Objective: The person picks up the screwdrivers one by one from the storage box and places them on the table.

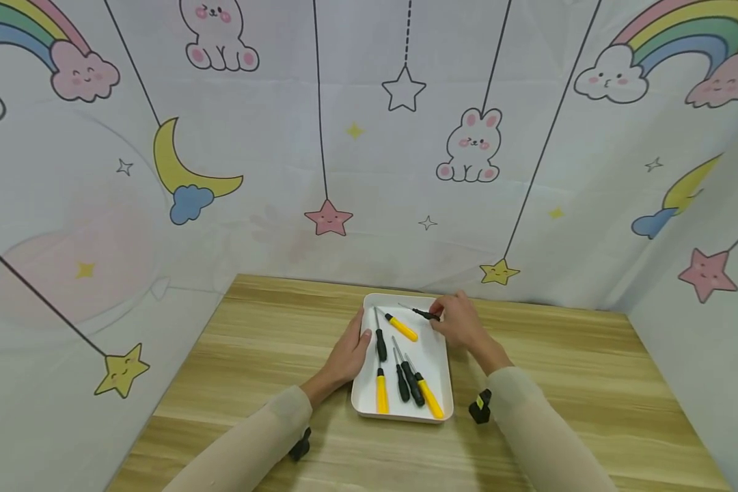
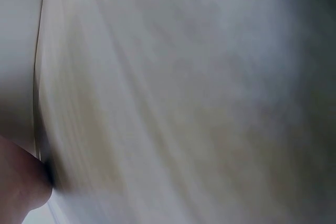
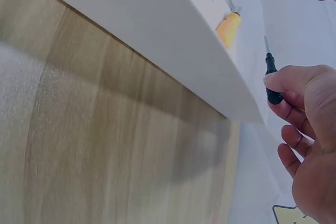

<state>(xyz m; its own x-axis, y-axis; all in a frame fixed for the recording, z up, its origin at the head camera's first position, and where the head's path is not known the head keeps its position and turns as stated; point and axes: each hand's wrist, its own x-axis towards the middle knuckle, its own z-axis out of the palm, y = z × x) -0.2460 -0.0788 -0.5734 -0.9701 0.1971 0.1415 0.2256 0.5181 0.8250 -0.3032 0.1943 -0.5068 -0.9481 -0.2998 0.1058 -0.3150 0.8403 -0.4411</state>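
Observation:
A white tray (image 1: 358, 403) holds several screwdrivers, some with black handles and some with yellow. The right hand (image 1: 461, 322) pinches a small black screwdriver (image 1: 427, 314) at the tray's back right corner, its shaft pointing left. In the right wrist view the right hand (image 3: 310, 114) has thumb and finger on the black handle (image 3: 271, 80), above the tray's edge. The left hand (image 1: 347, 352) rests along the tray's left side, thumb at the rim. The left wrist view shows part of the left hand (image 2: 21, 184) against the tray wall (image 2: 18, 66); the rest is blurred.
Under the tray lies a wood-grain table (image 1: 270, 328). A white cloth (image 1: 381, 164) with cartoon drawings hangs behind it. Black devices (image 1: 480, 407) are at both wrists. A yellow-handled screwdriver (image 1: 402, 328) lies in the tray's back part, with others nearer the front.

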